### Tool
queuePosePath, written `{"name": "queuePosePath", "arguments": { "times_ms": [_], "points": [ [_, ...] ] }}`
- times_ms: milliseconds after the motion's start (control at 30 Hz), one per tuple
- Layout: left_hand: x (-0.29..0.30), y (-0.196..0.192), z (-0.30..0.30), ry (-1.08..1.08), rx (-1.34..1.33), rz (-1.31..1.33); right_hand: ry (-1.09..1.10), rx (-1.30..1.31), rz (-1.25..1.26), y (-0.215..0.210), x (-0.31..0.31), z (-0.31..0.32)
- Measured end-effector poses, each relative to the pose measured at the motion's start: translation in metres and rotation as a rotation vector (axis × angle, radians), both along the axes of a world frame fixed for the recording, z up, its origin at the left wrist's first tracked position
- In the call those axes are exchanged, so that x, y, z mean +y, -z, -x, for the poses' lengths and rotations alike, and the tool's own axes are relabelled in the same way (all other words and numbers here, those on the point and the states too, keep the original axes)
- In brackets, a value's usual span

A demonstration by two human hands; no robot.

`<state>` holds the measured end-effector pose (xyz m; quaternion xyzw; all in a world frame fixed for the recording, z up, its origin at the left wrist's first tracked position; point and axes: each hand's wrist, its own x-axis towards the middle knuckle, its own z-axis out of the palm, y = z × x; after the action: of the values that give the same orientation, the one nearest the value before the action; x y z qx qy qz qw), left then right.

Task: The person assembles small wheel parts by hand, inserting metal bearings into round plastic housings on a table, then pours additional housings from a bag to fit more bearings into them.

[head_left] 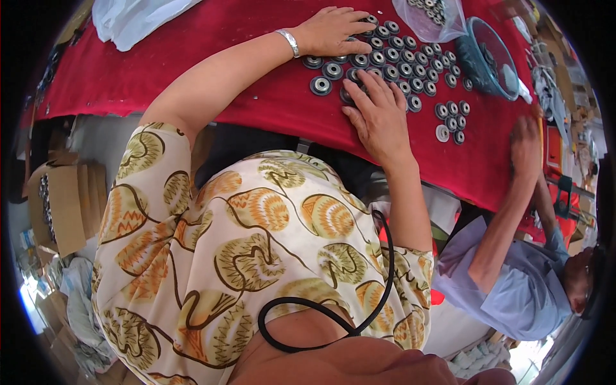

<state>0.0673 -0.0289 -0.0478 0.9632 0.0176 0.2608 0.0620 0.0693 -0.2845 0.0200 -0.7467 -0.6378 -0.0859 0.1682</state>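
Many small round metal discs with dark rims (398,64) lie in rows on a red cloth table (212,70). My left hand (332,31), with a silver bracelet on its wrist, lies at the far left end of the rows, fingertips touching the discs there. My right hand (380,117) rests flat at the near edge of the group, fingers spread over a few discs. Neither hand grips anything. A separate small cluster of discs (452,119) sits to the right.
A clear plastic bag of more discs (431,16) and a teal basket (491,58) stand at the far right of the table. Another person in a light blue shirt (513,289) has a hand (526,144) on the table's right edge. Cardboard boxes (64,199) stand at the left.
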Motion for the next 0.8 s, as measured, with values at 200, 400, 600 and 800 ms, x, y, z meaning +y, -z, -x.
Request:
{"name": "queuePosePath", "arguments": {
  "times_ms": [200, 400, 600, 800],
  "points": [
    [-0.026, -0.002, -0.026, 0.036, 0.046, -0.012, 0.041, -0.015, -0.002, 0.001, -0.027, -0.028],
    [-0.028, -0.02, -0.019, 0.146, 0.067, 0.011, 0.067, 0.025, -0.08, 0.002, -0.048, -0.049],
    [-0.04, -0.034, -0.023, 0.256, 0.072, 0.051, 0.155, -0.059, -0.065, 0.0, -0.064, -0.06],
    [-0.023, -0.038, -0.036, 0.227, 0.015, 0.224, 0.207, 0.076, -0.251, -0.005, -0.077, -0.06]
  ]
}}
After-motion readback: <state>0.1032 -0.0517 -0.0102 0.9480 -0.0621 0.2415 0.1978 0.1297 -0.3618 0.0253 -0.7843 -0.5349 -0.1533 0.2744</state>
